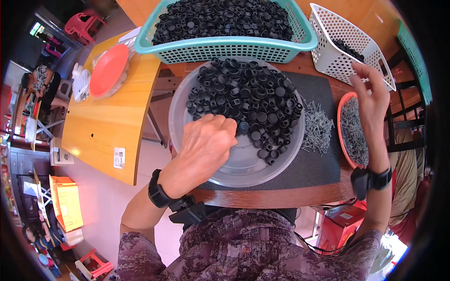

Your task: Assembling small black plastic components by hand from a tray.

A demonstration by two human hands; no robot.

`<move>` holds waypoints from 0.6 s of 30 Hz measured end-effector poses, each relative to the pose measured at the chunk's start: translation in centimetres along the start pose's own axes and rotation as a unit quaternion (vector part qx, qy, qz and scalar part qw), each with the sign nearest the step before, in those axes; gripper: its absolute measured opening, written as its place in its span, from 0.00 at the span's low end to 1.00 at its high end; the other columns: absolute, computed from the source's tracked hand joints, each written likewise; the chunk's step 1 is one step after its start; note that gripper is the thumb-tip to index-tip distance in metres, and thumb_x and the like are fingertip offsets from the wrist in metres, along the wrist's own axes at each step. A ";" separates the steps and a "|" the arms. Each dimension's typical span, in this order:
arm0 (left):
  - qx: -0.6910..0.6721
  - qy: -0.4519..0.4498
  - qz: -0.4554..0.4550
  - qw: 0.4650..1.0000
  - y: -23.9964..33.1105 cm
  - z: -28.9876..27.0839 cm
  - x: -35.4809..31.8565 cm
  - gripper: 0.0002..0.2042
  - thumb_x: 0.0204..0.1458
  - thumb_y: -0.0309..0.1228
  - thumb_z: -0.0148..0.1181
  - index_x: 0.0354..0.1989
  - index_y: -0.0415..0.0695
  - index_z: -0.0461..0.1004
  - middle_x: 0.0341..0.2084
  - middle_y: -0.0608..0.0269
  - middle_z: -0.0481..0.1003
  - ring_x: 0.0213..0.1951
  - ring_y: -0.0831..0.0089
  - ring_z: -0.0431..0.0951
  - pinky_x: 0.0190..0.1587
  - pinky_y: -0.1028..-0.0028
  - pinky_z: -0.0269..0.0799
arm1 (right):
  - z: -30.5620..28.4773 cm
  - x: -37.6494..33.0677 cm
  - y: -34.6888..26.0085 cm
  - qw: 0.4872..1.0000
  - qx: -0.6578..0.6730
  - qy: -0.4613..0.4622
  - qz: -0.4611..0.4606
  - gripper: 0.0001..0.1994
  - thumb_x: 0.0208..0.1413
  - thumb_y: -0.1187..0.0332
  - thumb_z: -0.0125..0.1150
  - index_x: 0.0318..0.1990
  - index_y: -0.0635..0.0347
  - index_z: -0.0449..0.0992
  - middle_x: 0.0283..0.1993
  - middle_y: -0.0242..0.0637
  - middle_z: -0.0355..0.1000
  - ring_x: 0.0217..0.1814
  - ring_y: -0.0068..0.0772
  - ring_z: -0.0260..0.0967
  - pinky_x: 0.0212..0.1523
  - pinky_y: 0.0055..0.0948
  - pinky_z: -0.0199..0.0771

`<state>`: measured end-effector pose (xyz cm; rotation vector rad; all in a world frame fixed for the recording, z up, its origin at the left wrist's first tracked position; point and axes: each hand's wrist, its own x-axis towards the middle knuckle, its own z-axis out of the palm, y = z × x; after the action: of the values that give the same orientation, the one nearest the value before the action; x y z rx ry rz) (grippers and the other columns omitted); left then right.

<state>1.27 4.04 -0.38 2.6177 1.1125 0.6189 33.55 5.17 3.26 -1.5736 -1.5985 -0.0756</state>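
A round translucent tray [239, 174] in front of me holds a heap of small black plastic caps [243, 91]. Above its near left part is my left hand [208, 140], closed with the fingers curled down by the caps; what they hold, if anything, is hidden. My right hand [373, 93] is raised at the right, between the white basket [344, 30] and an orange-rimmed bowl of screws [354, 126]. Its fingers are apart and nothing shows in them. Some black parts lie in the white basket. A loose pile of screws [318, 127] lies right of the tray.
A teal basket [229, 44] full of black caps stands behind the tray. Under the tray and screws lies a dark mat [323, 171]. To the left, a yellow wooden table [108, 122] bears a red-orange plate [108, 70]. A person [44, 84] sits far left.
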 end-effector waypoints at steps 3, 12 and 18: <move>0.028 -0.017 -0.006 0.999 0.1 0.0 -0.1 0.09 0.36 0.22 0.63 0.26 0.37 0.70 0.20 0.57 0.70 0.26 0.60 0.72 0.28 0.67 0.66 | 0.1 -3.3 -2.9 0.998 0.025 -0.038 -0.054 0.07 0.47 0.79 0.58 0.36 0.64 0.74 0.33 0.36 0.70 0.32 0.25 0.66 0.33 0.21 0.65; -0.166 0.070 -0.080 0.980 4.2 -1.4 -1.0 0.10 0.38 0.19 0.64 0.30 0.37 0.70 0.21 0.63 0.71 0.23 0.78 0.72 0.24 0.80 0.66 | 3.2 -10.0 -10.5 0.928 0.337 -0.156 0.034 0.09 0.42 0.82 0.62 0.33 0.64 0.75 0.30 0.36 0.71 0.28 0.26 0.65 0.27 0.22 0.64; -0.245 0.112 -0.107 0.957 5.3 -1.0 -1.6 0.10 0.39 0.17 0.61 0.31 0.38 0.69 0.22 0.60 0.70 0.22 0.70 0.71 0.24 0.75 0.67 | 4.7 -10.7 -12.6 0.851 0.457 -0.184 0.183 0.06 0.47 0.80 0.60 0.34 0.64 0.74 0.30 0.31 0.71 0.29 0.15 0.63 0.28 0.17 0.64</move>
<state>3.18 -0.75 1.96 2.0149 1.1087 1.0123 18.70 -2.96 0.37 -1.0968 -1.2443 1.0972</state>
